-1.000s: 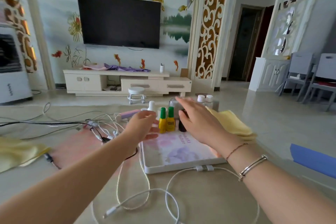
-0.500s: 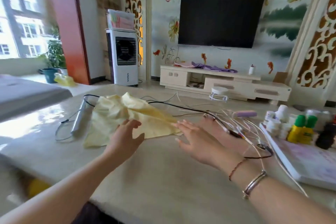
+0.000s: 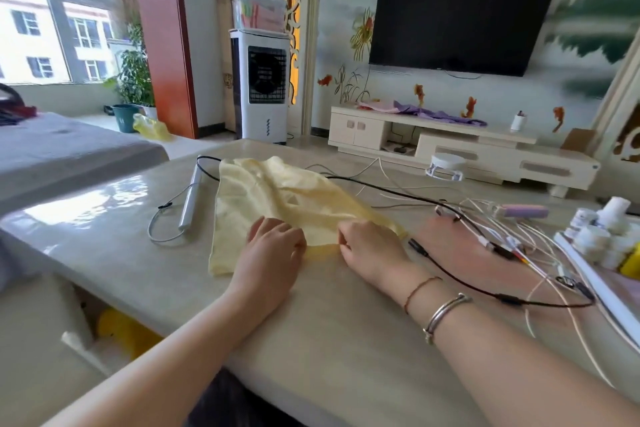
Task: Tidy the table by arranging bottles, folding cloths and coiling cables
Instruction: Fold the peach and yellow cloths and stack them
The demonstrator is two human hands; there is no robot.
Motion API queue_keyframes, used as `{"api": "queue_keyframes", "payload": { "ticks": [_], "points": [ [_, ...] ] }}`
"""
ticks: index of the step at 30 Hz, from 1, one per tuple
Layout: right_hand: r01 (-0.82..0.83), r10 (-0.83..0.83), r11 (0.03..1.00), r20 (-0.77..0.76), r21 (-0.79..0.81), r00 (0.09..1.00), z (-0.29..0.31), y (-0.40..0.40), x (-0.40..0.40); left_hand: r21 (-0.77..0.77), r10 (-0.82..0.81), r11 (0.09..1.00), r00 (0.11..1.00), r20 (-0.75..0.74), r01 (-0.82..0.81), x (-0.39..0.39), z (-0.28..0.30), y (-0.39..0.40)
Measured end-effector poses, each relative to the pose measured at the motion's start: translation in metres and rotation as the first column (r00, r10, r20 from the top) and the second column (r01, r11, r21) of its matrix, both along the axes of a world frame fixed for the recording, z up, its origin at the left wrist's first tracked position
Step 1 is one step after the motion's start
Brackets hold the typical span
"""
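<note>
1. Left hand [image 3: 273, 246]: knuckles up on the near edge of the yellow cloth [image 3: 277, 198], fingers curled down onto the fabric; it appears to pinch the cloth's edge, though the fingertips are hidden under the hand.
2. Right hand [image 3: 372, 248]: just beside the left, fingers curled, gripping the same near edge of the cloth towards its right corner. Two bracelets on this wrist, one thin red, one silver.
3. Yellow cloth: one, rumpled and unfolded, lying on the table [image 3: 329, 340]; it spreads away from both hands towards the far side, its near left corner loose at the left of the left hand.
4. Silver pen-shaped device [image 3: 190, 199]: one, lying just left of the cloth, with a thin grey cable looped beside it.
5. Black cable [image 3: 460, 282]: one, running from behind the cloth, past the right hand, and curving near the right wrist.
6. White cables [image 3: 519, 236]: a tangle right of the right hand; count cannot be told.
7. White bottles [image 3: 602, 229]: a cluster at the far right by a white tray [image 3: 595, 291]; exact number unclear, partly cut off.
</note>
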State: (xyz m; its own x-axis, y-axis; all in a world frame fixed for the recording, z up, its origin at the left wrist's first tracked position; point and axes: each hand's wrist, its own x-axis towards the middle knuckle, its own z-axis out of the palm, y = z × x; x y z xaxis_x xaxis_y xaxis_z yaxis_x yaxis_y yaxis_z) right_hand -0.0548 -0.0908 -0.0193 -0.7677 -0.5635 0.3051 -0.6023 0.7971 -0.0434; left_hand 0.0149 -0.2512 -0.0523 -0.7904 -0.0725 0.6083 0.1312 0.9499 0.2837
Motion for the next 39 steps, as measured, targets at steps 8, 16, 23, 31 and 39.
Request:
{"api": "queue_keyframes", "payload": {
  "ticks": [8, 16, 23, 31, 39],
  "points": [
    [-0.096, 0.141, 0.823, 0.039, -0.559, 0.989, 0.05, 0.044, 0.028, 0.267, -0.209, 0.938, 0.975, -0.068, 0.22, 0.014, 0.054, 0.041],
    [0.01, 0.229, 0.854, 0.394, -0.519, 0.89, 0.121, 0.128, 0.067, 0.371, -0.462, 0.851, 0.866, 0.19, 0.372, 0.035, 0.139, 0.081],
    [0.116, -0.145, 0.989, 0.652, 0.088, 0.745, 0.13, 0.199, 0.073, 0.013, -0.227, 0.967, 0.834, 0.503, 0.255, 0.032, 0.148, 0.059],
    [0.467, -0.213, 0.884, 0.867, -0.025, 0.451, 0.113, 0.178, 0.039, -0.309, 0.282, 0.947, 0.684, 0.673, -0.087, 0.01, 0.133, 0.055],
    [0.336, 0.069, 0.329, 0.377, -0.883, 0.923, 0.15, 0.129, -0.033, 0.904, -0.21, 0.41, 0.952, 0.225, -0.123, -0.072, 0.173, 0.082]
  ]
}}
